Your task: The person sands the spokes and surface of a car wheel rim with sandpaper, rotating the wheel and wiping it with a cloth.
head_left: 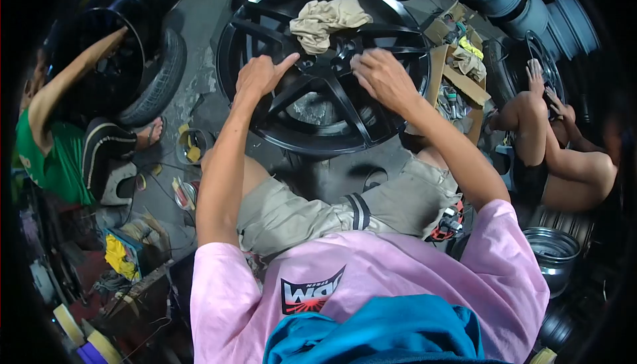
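A black spoked wheel rim [345, 108] lies face up in front of my knees. My left hand [261, 75] rests at its left part, thumb stretched toward the hub and fingers curled over a spoke. Above the hub's right side, my right hand [383, 77] has its fingers pinched together, slightly blurred; whatever is between them is too small to make out. A crumpled beige cloth [328, 22] sits on the far part of the rim, between and beyond both hands.
At left, a person in a green shirt [56, 158] reaches to a dark wheel beside a tire [159, 78]. Another person [551, 132] sits at right by a wheel. A cardboard box [434, 78] holds rags and tools. Silver rims [511, 2] line the back right.
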`<state>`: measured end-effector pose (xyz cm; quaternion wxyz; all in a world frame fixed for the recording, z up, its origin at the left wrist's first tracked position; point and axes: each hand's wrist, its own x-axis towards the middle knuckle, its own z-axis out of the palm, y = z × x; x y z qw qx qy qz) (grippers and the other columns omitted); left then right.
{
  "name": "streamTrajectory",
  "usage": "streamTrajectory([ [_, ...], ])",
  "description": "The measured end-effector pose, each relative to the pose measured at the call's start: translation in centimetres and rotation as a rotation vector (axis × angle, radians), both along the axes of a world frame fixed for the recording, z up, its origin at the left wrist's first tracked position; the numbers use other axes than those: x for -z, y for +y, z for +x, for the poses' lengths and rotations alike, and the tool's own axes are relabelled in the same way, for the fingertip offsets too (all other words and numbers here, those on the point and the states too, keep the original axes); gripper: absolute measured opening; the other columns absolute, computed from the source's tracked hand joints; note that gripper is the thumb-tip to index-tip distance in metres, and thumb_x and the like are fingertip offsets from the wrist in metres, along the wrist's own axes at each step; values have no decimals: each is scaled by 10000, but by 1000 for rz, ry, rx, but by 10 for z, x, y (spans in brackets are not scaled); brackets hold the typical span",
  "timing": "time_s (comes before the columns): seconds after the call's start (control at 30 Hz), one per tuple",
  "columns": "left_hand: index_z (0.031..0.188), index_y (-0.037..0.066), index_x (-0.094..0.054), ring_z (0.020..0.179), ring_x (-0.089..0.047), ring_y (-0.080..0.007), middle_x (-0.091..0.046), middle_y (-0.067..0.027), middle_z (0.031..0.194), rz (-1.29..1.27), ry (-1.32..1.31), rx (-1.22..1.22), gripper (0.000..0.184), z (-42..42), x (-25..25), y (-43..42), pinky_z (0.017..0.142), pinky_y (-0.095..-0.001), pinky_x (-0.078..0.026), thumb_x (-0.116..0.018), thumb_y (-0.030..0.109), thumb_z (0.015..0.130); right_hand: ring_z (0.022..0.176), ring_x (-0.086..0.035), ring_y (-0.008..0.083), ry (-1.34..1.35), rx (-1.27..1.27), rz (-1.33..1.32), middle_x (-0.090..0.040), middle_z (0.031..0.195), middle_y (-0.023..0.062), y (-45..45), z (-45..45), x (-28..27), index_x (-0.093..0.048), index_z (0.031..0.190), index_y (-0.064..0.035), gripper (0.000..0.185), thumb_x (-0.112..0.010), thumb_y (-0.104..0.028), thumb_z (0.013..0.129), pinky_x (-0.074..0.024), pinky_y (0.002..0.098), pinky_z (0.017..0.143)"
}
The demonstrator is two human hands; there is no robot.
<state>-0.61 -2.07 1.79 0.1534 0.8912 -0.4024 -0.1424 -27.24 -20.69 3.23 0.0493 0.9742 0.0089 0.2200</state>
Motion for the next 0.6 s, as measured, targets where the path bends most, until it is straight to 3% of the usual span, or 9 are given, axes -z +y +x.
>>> streamTrajectory([
  [0.03,1192,-144,-750,1190,-712,-478,-741,-362,1177,97,92,16,1058,-2,-15,-2,1057,-514,-544,-543,861,936,1078,-637,264,16,67,-9,-708,1102,64,-4,11,3,-759,1047,-53,186,-706,-216,974,-507,412,965],
  [0.1,1167,-139,-759,1179,-716,-477,-743,-361,1164,64,78,13,1050,-4,-8,0,1049,-516,-546,-544,862,935,1005,-615,271,89,141,-48,-676,1022,76,-5,38,9,-738,934,-69,184,-692,-244,969,-493,417,866],
  [0.17,1100,-124,-781,1143,-731,-471,-753,-356,1128,46,72,-3,1036,0,-7,0,1025,-519,-553,-546,870,929,1059,-631,276,111,146,-15,-681,1050,84,11,41,16,-752,958,-61,158,-717,-215,946,-515,407,897],
  [0.2,988,-91,-807,1042,-750,-483,-770,-330,1033,14,30,10,1003,2,-1,0,936,-531,-588,-532,872,936,1070,-635,276,98,75,13,-681,1055,88,11,35,17,-754,972,-54,158,-724,-207,942,-524,405,909],
  [0.27,967,-94,-805,1021,-754,-478,-771,-325,1007,-1,39,14,997,1,-1,0,918,-529,-594,-543,868,934,1043,-656,293,40,-52,136,-693,1088,101,-3,25,15,-758,1054,-22,202,-723,-192,949,-549,425,937],
  [0.37,939,-101,-800,999,-757,-478,-768,-328,984,-20,72,18,996,3,2,0,897,-538,-594,-556,864,930,1029,-664,296,102,67,129,-706,1086,103,-18,37,13,-756,1080,-21,201,-712,-182,968,-558,412,922],
  [0.5,931,-106,-796,991,-756,-484,-765,-334,977,-61,64,20,998,5,2,1,890,-542,-593,-557,863,931,1062,-670,322,120,-7,136,-711,1112,137,6,28,6,-760,1103,-9,203,-673,-158,996,-558,420,974],
  [0.6,1048,-114,-791,1083,-750,-471,-767,-336,1079,15,139,23,1024,6,-3,-1,975,-534,-570,-555,874,922,1109,-674,342,105,55,275,-717,1177,155,-21,17,-1,-757,1140,12,234,-669,-157,1004,-552,437,1008],
])
